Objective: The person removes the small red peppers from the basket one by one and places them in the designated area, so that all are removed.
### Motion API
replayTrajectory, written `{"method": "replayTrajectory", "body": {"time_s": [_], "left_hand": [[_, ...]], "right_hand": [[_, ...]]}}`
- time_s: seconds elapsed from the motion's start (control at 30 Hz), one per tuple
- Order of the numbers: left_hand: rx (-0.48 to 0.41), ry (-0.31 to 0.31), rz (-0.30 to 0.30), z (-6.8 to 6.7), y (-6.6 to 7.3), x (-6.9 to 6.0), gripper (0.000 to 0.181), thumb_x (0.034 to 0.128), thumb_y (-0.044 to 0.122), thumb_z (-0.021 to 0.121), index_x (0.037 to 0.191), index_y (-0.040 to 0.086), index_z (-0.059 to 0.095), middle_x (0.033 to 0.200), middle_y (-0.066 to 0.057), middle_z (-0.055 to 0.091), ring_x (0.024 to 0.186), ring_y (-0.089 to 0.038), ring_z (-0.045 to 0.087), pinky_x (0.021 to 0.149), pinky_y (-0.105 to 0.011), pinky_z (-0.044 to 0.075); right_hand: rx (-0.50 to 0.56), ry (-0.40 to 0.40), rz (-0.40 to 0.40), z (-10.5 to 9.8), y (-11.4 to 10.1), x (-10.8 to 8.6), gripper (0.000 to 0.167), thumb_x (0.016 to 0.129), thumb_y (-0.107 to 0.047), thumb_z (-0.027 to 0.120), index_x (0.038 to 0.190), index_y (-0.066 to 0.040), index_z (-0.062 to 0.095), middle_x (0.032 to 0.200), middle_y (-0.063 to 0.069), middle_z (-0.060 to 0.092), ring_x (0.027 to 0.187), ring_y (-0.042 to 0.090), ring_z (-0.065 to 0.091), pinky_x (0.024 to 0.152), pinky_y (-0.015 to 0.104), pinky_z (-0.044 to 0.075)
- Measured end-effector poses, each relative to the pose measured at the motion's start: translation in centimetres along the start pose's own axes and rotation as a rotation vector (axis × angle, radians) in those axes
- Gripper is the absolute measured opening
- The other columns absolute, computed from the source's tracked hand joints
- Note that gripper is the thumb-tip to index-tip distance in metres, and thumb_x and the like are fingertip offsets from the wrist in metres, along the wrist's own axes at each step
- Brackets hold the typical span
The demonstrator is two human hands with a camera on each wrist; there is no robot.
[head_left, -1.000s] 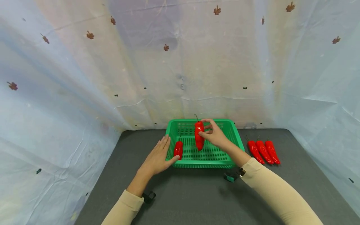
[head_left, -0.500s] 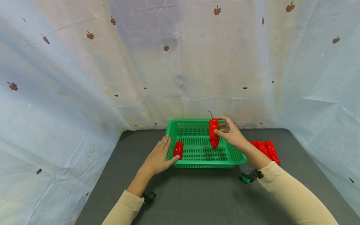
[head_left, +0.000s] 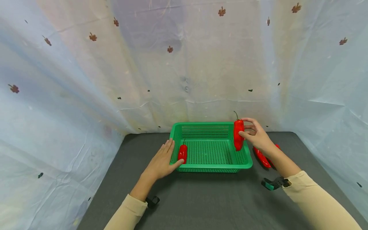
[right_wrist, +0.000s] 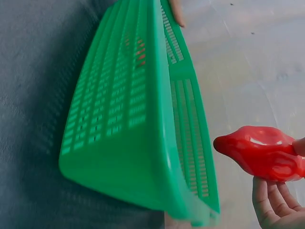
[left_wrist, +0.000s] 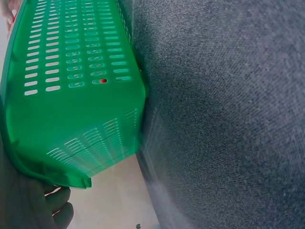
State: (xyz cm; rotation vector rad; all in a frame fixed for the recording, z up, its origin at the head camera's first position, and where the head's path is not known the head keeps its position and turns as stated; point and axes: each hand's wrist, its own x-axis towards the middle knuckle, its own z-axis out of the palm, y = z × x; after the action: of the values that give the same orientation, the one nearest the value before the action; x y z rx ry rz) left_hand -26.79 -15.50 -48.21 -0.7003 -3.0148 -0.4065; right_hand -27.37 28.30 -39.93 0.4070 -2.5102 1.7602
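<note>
In the head view my right hand [head_left: 256, 135] pinches a red pepper [head_left: 238, 135], stem up, over the right rim of the green basket [head_left: 212, 166]. The right wrist view shows that pepper [right_wrist: 262, 151] between the thumb and the fingers, clear of the basket wall [right_wrist: 109, 157]. My left hand [head_left: 161, 161] rests with straight fingers on the basket's left rim. Just inside, another red pepper [head_left: 182, 153] lies on the basket floor, near the left thumb. The left wrist view catches the left fingers [left_wrist: 59, 205] at the rim, partly cut off by the frame.
More red peppers [head_left: 261, 157] lie on the dark table [head_left: 201, 198] right of the basket, partly hidden by the right hand and forearm. A pale curtain [head_left: 184, 80] with leaf prints hangs behind the table and along both sides.
My right hand has carried the pepper rightward, from above the basket's middle to its right rim. Its arm now covers part of the peppers on the table. The left hand stays in place.
</note>
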Motion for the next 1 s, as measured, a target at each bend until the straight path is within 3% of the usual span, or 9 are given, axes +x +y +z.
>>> {"method": "replayTrajectory", "body": {"time_s": [0.33, 0.7, 1.0], "left_hand": [[0.003, 0.001, 0.0, 0.1, 0.0, 0.0, 0.107, 0.1027, 0.081, 0.038, 0.172, 0.006, 0.005, 0.181, -0.009, -0.001, 0.167, -0.027, 0.002, 0.135, -0.047, 0.01], [0.004, 0.004, 0.006, 0.1, 0.0, 0.0, 0.107, 0.1028, 0.081, 0.038, 0.172, 0.006, 0.005, 0.181, -0.009, -0.001, 0.167, -0.026, 0.002, 0.135, -0.045, 0.008], [-0.008, 0.003, 0.004, 0.0, 0.0, -0.1, 0.107, 0.103, 0.08, 0.039, 0.172, 0.006, 0.005, 0.181, -0.01, -0.001, 0.167, -0.027, 0.002, 0.135, -0.047, 0.008]], "right_hand": [[-0.066, 0.06, -0.026, -3.0, 1.5, -1.4, 0.066, 0.11, -0.016, 0.064, 0.165, -0.006, 0.03, 0.148, 0.033, 0.047, 0.101, -0.004, 0.065, 0.08, 0.02, 0.059], [-0.156, 0.134, 0.062, -6.8, 4.1, -2.7, 0.066, 0.11, -0.02, 0.064, 0.166, -0.007, 0.031, 0.151, 0.037, 0.043, 0.093, -0.006, 0.062, 0.075, 0.019, 0.057], [-0.184, 0.177, 0.12, -9.5, 7.0, -3.6, 0.063, 0.11, -0.024, 0.064, 0.165, -0.012, 0.037, 0.14, 0.027, 0.05, 0.095, -0.007, 0.059, 0.074, 0.02, 0.057]]}}
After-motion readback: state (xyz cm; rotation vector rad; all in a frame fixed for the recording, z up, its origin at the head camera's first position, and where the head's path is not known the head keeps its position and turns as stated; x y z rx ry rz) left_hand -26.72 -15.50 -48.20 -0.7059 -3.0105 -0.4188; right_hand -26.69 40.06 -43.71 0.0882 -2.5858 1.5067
